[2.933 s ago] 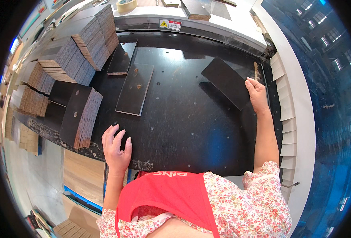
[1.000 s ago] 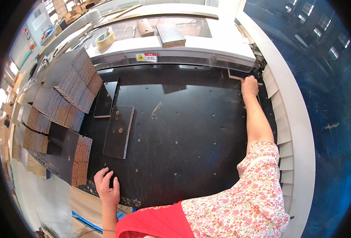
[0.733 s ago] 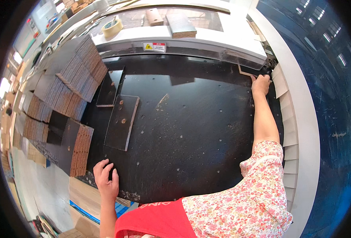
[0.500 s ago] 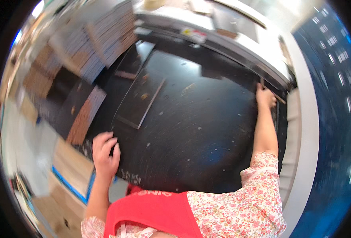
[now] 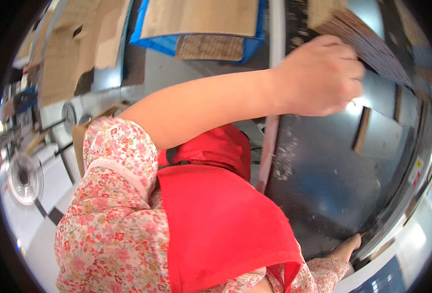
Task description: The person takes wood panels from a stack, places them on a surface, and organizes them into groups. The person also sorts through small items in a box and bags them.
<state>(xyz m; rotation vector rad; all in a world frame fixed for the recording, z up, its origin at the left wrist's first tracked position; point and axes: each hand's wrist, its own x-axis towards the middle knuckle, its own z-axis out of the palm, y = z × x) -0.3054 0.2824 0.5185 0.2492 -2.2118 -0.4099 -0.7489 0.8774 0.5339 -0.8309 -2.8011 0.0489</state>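
My left hand (image 5: pixel 321 78) reaches out over the near edge of a glossy black table (image 5: pixel 318 171), its back toward me. Its fingers are curled, and their tips and anything in them are hidden. Beside its knuckles is a stack of thin brown boards (image 5: pixel 367 44), blurred. A dark flat panel with a thin brown edge (image 5: pixel 362 129) lies on the table past this hand. At the lower right, my right hand (image 5: pixel 351 244) is small at the table's far end, by its raised border. Its fingers are too blurred and hidden to read.
A blue-edged container (image 5: pixel 136 36) with wood-coloured boards (image 5: pixel 201 17) stands left of the table. Large brown sheets (image 5: pixel 69 53) are further left. A round fan (image 5: pixel 23 178) stands on the floor at far left. A pale ledge (image 5: pixel 423 215) runs along the table's far side.
The view has swung strongly to the left. My left hand has moved from the table's near-left corner to beside the board stack, its fingers now curled. My right hand remains at the table's border.
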